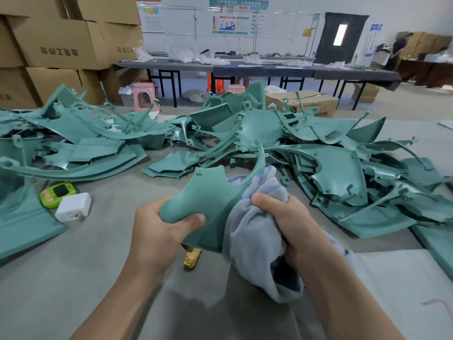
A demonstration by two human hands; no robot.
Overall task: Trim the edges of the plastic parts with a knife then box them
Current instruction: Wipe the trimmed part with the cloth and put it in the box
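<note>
My left hand point(159, 231) grips the lower end of a curved teal plastic part point(210, 200), thumb on top, and holds it above the grey table point(85, 266). My right hand point(284, 222) grips a bunched grey-blue cloth point(252, 244) pressed against the part's right edge. Behind it lies a big heap of teal plastic parts point(318, 168), with another heap point(61, 143) to the left. A yellow-handled object point(192, 258), possibly the knife, lies on the table under the held part, mostly hidden.
A green gadget point(57, 193) and a white charger block point(73, 209) lie on the table at left. Stacked cardboard boxes point(56, 45) stand at the back left, an open carton point(304, 103) behind the heap, long dark tables point(257, 68) beyond, and a person point(398, 52) at the far right.
</note>
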